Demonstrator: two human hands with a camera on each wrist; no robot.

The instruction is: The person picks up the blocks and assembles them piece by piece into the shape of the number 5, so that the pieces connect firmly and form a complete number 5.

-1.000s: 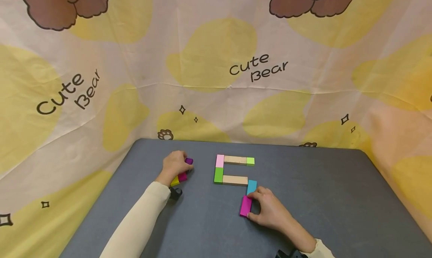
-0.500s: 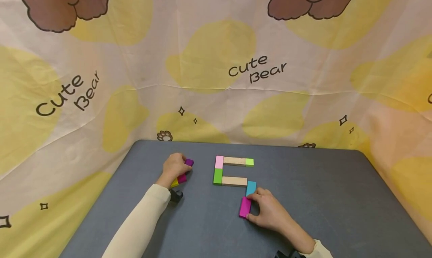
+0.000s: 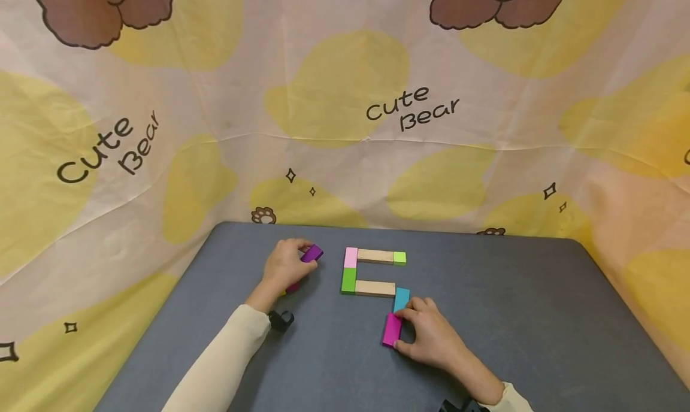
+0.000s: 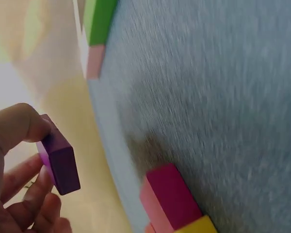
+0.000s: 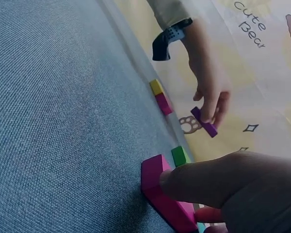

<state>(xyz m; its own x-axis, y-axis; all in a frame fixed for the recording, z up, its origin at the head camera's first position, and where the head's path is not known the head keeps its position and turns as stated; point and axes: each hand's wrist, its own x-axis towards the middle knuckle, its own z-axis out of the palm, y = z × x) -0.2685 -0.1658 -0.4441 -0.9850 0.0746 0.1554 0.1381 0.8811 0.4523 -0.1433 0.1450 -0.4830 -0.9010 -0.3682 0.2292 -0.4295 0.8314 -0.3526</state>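
My left hand (image 3: 286,266) pinches a purple block (image 3: 312,254) between thumb and fingers; in the left wrist view the purple block (image 4: 60,158) is raised off the table. Below that hand lie a magenta block (image 4: 173,196) and a yellow block (image 4: 200,226), mostly hidden in the head view. My right hand (image 3: 431,334) holds a bright pink block (image 3: 392,330) by its two ends on the table. Its far end meets a blue block (image 3: 401,299), which touches the end of a plain wooden block (image 3: 375,288).
A green block (image 3: 348,280), a light pink block (image 3: 351,257), another wooden block (image 3: 375,256) and a small lime block (image 3: 399,257) continue the joined row. All lie on a grey table (image 3: 517,316). A patterned cloth (image 3: 334,100) hangs behind its far edge.
My left hand has lifted the purple block from beside the magenta one and moved slightly right with it. The right hand and the pink block have stayed in place.
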